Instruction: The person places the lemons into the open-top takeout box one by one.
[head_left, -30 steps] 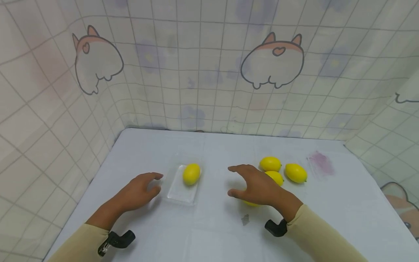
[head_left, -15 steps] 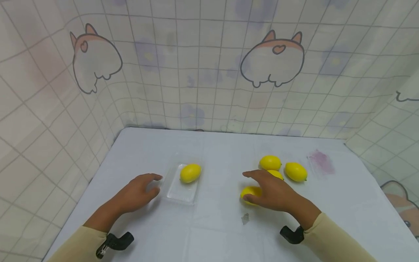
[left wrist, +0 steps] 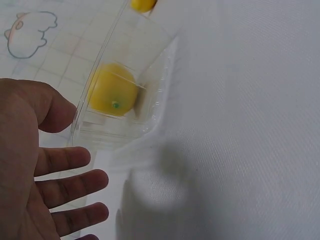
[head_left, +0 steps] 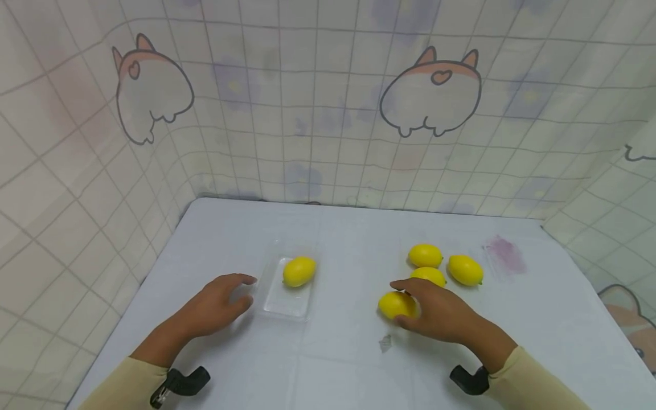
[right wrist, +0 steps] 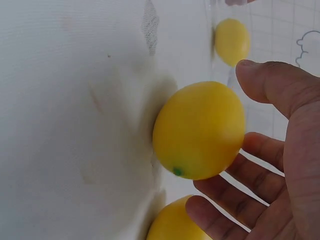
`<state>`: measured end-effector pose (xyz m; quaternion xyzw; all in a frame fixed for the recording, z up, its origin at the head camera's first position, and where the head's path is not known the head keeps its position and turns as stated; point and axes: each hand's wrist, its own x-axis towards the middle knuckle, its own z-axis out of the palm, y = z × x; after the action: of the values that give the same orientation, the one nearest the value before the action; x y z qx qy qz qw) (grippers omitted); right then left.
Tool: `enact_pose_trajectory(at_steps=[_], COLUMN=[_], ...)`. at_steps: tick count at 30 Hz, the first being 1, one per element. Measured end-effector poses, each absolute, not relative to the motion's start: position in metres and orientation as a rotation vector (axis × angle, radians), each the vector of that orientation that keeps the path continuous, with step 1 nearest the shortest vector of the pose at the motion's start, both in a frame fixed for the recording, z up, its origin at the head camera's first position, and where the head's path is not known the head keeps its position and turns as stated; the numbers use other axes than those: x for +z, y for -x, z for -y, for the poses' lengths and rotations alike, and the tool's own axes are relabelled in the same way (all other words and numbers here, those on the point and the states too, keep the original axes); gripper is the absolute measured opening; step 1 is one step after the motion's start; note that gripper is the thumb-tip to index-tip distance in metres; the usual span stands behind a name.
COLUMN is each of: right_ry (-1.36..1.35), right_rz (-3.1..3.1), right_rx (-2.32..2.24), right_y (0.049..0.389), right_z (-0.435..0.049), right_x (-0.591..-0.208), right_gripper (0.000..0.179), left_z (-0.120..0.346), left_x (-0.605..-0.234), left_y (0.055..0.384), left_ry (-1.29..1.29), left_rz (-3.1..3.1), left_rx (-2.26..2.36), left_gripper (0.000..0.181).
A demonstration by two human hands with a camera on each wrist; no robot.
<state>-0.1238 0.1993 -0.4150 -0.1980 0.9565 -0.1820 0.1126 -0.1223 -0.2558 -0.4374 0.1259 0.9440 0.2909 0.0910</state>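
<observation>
A clear plastic tray lies left of centre on the table, with one yellow lemon in it. Beside its left edge is my left hand, fingers spread and holding nothing; the left wrist view has the thumb close to the tray wall, contact unclear. My right hand reaches around the nearest loose lemon, which rests on the table. In the right wrist view the thumb stands apart from this lemon, while the fingers extend behind it.
Behind the right hand lie three more lemons: one partly covered by the hand, one farther back, one to the right. A pinkish stain marks the white table. A patterned curtain encloses the back and sides.
My right hand has moved right, away from the tray, and come around the nearest lemon. The lemon in the tray has rolled from near upright onto its side. My left hand stays about the same.
</observation>
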Motion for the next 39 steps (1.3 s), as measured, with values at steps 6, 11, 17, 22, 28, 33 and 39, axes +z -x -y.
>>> enact_pose_trajectory(at_steps=[6,11,17,22,28,33,39], right_ry=[0.538,0.508,0.514,0.557,0.612,0.695,0.678], right_rz=[-2.777,-2.730,-2.691,-2.704,-2.710,-2.711,-2.707], right_rx=[-0.572,-0.618,-0.652,-0.645,-0.657,-0.666,-0.644], right_y=[0.120,0.119,0.121,0.122,0.125,0.127,0.127], right_z=[-0.205,-0.206,-0.205,-0.204,-0.198,-0.188,-0.182], right_x=[-0.413,-0.414,-0.420,-0.425,-0.430,-0.432,-0.432], right_gripper=[0.071,0.076,0.083,0.085,0.086,0.089,0.086], left_z=[0.255,0.256,0.257,0.255,0.254,0.255,0.255], left_x=[-0.437,-0.438,-0.439,-0.439,-0.439,-0.439,-0.441], left_y=[0.121,0.121,0.122,0.123,0.122,0.122,0.123], left_ry=[-0.384,-0.411,-0.406,-0.397,-0.398,-0.402,-0.402], left_rz=[-2.817,-2.835,-2.838,-2.837,-2.831,-2.837,-2.829], left_rx=[0.845,0.841,0.831,0.831,0.844,0.838,0.842], left_gripper=[0.043,0.042,0.042,0.042,0.041,0.041,0.041])
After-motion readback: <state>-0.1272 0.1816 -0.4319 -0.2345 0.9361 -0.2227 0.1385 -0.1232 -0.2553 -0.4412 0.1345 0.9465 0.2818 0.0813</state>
